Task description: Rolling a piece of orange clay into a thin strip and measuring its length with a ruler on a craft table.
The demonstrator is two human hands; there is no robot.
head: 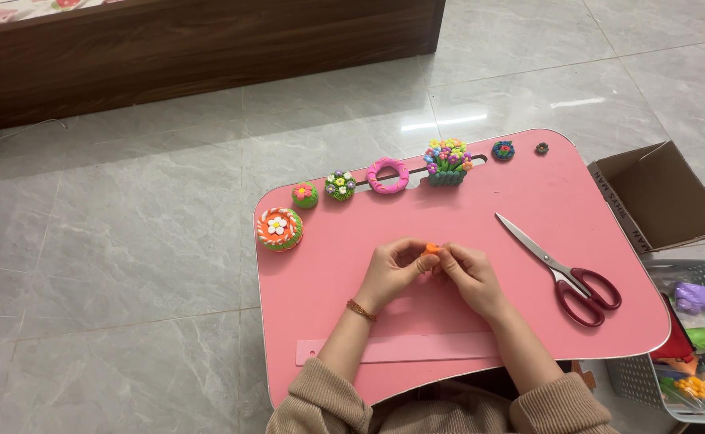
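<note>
Over the middle of a pink lap table [529,201], my left hand [391,272] and my right hand [466,275] meet, fingertips pinched together on a small orange clay piece [431,250]. Both hands hold it just above the tabletop. A bracelet circles my left wrist. Scissors with dark red handles [565,273] lie to the right of my right hand, blades pointing up-left. A pink ruler [400,350] lies across the table's near edge under my forearms.
Along the table's far edge stand clay models: an orange-striped cake [279,229], a green ball [305,194], a flower ball [340,185], a pink ring [388,175], a flower basket [447,162] and two small discs [503,149]. A cardboard box [659,197] and a basket of clay packs [694,337] sit right.
</note>
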